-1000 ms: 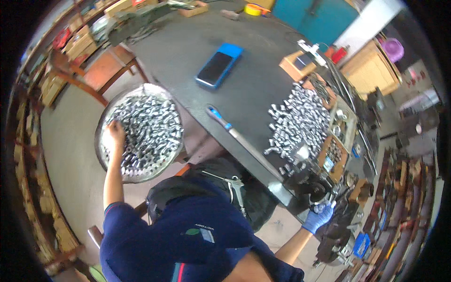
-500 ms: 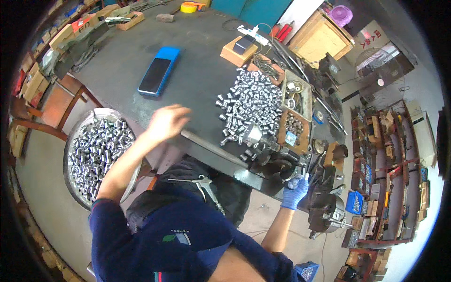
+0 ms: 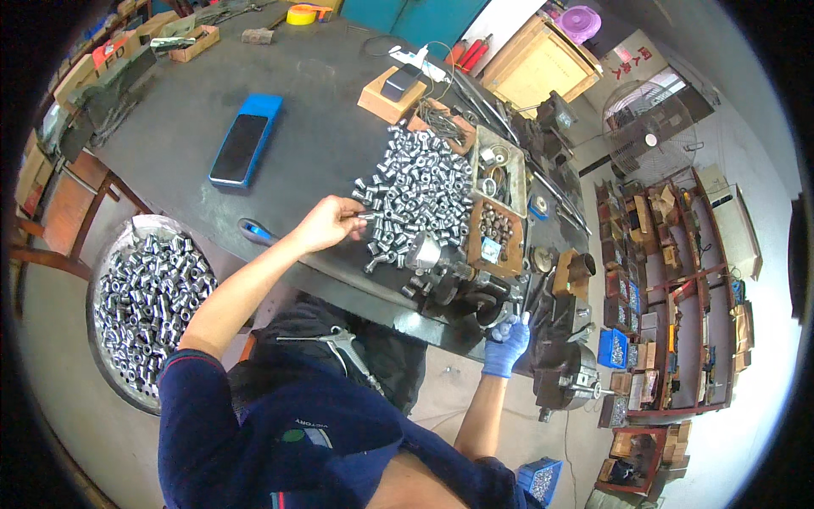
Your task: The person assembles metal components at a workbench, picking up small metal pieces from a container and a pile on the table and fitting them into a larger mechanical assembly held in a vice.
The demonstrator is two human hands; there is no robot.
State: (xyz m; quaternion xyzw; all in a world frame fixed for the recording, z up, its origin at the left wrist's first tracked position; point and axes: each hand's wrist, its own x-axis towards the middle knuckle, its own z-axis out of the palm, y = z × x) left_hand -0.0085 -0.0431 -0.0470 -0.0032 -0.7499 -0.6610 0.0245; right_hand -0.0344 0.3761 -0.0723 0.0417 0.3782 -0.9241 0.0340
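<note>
Left hand pinched on one small metal sleeve, long axis toward the sleeve pile just right of it on the bench. Right hand, gloved, closed at the vise below the pile, farther off.

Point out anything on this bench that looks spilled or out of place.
The metal sleeves lie loose in a heap on the dark table, not in a tray. The left hand pinches one at the heap's edge. Nothing looks damaged.

- Heap of metal sleeves lies on the workbench; phone to its left
- Basin of sleeves sits below the bench's left edge
</note>
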